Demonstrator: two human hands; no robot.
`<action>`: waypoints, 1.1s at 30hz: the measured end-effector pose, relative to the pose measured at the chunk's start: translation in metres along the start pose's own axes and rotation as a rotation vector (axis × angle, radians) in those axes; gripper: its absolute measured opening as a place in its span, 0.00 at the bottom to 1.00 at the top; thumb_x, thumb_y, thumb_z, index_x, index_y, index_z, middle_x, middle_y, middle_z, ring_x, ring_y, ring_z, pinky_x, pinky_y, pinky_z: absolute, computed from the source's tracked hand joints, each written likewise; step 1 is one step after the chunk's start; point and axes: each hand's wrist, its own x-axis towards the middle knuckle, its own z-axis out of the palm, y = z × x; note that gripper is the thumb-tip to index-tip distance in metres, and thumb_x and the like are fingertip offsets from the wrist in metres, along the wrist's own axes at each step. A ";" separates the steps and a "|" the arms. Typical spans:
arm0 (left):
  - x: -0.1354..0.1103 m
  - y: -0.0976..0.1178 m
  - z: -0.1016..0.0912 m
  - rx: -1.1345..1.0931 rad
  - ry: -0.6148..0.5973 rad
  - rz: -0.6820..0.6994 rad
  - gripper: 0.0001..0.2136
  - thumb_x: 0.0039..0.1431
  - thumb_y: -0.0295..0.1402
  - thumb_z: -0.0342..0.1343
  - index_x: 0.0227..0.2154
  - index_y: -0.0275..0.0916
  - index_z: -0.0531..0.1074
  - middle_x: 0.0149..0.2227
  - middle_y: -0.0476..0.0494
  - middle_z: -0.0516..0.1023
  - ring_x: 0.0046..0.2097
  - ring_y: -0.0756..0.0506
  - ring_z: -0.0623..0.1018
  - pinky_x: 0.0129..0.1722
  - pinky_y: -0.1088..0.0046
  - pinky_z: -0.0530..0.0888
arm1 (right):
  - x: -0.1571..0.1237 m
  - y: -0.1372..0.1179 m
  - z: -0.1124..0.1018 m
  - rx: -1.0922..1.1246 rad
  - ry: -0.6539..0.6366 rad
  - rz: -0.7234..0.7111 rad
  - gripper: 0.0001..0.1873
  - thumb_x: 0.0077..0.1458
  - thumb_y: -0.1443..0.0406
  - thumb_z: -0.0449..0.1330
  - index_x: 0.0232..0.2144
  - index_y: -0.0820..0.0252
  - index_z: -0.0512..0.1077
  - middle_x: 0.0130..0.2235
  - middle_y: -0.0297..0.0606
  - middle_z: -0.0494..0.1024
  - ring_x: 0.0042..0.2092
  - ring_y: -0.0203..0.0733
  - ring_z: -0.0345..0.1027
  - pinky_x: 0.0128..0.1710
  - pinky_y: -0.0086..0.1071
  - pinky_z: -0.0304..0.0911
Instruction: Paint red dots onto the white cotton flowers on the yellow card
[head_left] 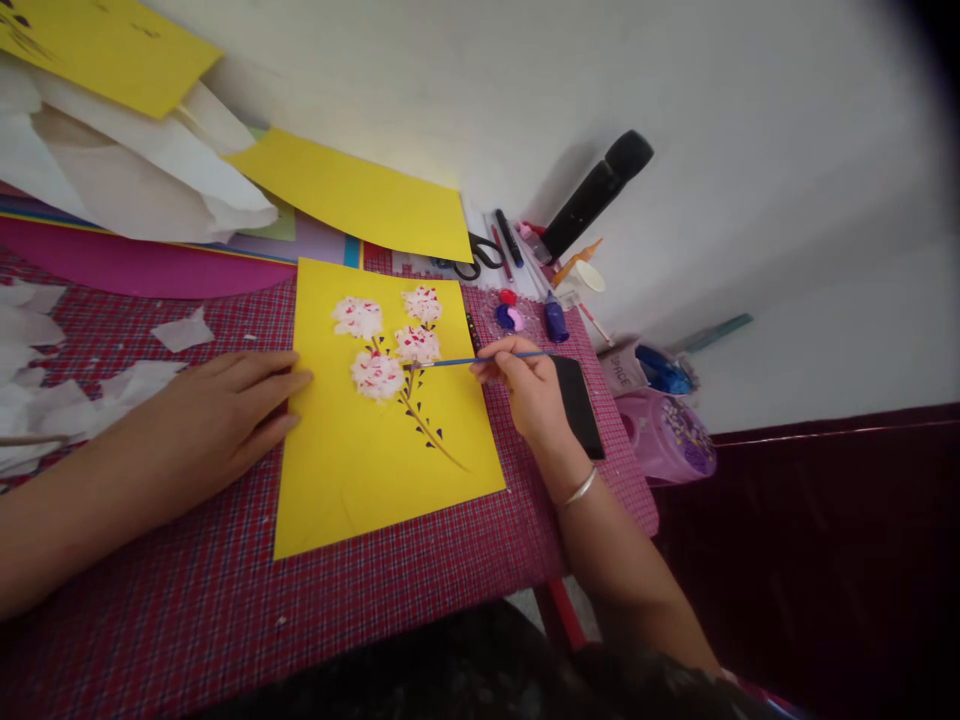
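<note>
A yellow sheet [360, 470] lies on the red checked tablecloth [187, 600], painted with white and pink flowers [377, 375] on a thin stem with dark leaves. My left hand [217, 415] lies flat with fingers stretched out, pressing the sheet's left edge. My right hand [525, 385] is closed in a pinch on a thin blue paintbrush [480, 360], whose tip touches the paper between the flowers. A silver bangle sits on my right wrist.
A paint palette [510, 312] with red and blue paint, a small blue bottle [556, 320], scissors [474, 258], pens and a black cylinder [596, 195] stand at the back right. A black card [581, 405] and pink container [667, 435] sit right. More yellow sheets and torn white tissue lie left and behind.
</note>
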 end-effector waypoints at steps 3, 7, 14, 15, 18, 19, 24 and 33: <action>0.001 0.001 -0.001 0.029 0.031 0.019 0.32 0.78 0.42 0.31 0.53 0.31 0.81 0.58 0.33 0.79 0.57 0.34 0.79 0.55 0.49 0.80 | 0.002 -0.002 -0.004 0.004 0.058 -0.015 0.05 0.56 0.62 0.62 0.30 0.52 0.79 0.25 0.31 0.80 0.28 0.36 0.72 0.36 0.36 0.71; 0.003 0.001 -0.002 0.065 0.061 0.082 0.30 0.78 0.39 0.33 0.50 0.28 0.81 0.57 0.31 0.79 0.56 0.33 0.79 0.54 0.49 0.79 | -0.002 -0.002 0.004 -0.002 0.003 0.004 0.08 0.58 0.58 0.62 0.31 0.52 0.79 0.27 0.32 0.81 0.29 0.37 0.73 0.37 0.37 0.72; 0.003 0.000 -0.002 0.085 0.094 0.125 0.25 0.78 0.35 0.37 0.51 0.28 0.80 0.55 0.32 0.80 0.55 0.34 0.78 0.52 0.52 0.78 | 0.001 -0.001 0.003 -0.038 0.076 -0.012 0.06 0.56 0.61 0.61 0.30 0.52 0.78 0.26 0.31 0.80 0.28 0.37 0.72 0.36 0.37 0.72; 0.002 0.000 -0.002 0.085 0.093 0.123 0.25 0.78 0.35 0.38 0.52 0.28 0.80 0.55 0.32 0.79 0.55 0.34 0.78 0.52 0.52 0.78 | 0.001 -0.001 0.003 -0.022 0.084 -0.013 0.06 0.57 0.61 0.61 0.31 0.52 0.78 0.26 0.31 0.80 0.28 0.37 0.72 0.36 0.36 0.72; 0.001 0.001 -0.003 0.081 0.097 0.129 0.24 0.78 0.34 0.38 0.51 0.27 0.79 0.55 0.31 0.79 0.55 0.34 0.77 0.52 0.52 0.77 | 0.000 0.000 0.006 -0.023 0.044 0.000 0.07 0.58 0.59 0.61 0.33 0.52 0.78 0.28 0.32 0.82 0.29 0.36 0.73 0.36 0.36 0.72; 0.001 0.001 -0.003 0.080 0.107 0.130 0.23 0.78 0.34 0.39 0.51 0.27 0.79 0.55 0.30 0.78 0.54 0.34 0.77 0.52 0.52 0.76 | 0.000 0.000 0.007 -0.042 0.025 0.007 0.08 0.58 0.58 0.61 0.33 0.52 0.78 0.28 0.32 0.82 0.29 0.37 0.74 0.36 0.36 0.72; 0.002 0.000 -0.001 0.074 0.090 0.119 0.24 0.78 0.34 0.38 0.51 0.27 0.79 0.55 0.30 0.79 0.56 0.34 0.77 0.53 0.52 0.76 | -0.002 0.001 0.008 -0.075 0.075 -0.008 0.07 0.57 0.59 0.61 0.30 0.53 0.77 0.26 0.31 0.80 0.27 0.35 0.72 0.34 0.35 0.72; 0.004 0.001 -0.002 0.086 0.090 0.106 0.25 0.78 0.35 0.36 0.51 0.28 0.80 0.55 0.31 0.80 0.55 0.34 0.78 0.52 0.52 0.77 | -0.002 0.001 0.008 -0.057 0.062 -0.022 0.08 0.58 0.60 0.60 0.30 0.53 0.77 0.25 0.31 0.80 0.27 0.36 0.73 0.32 0.34 0.71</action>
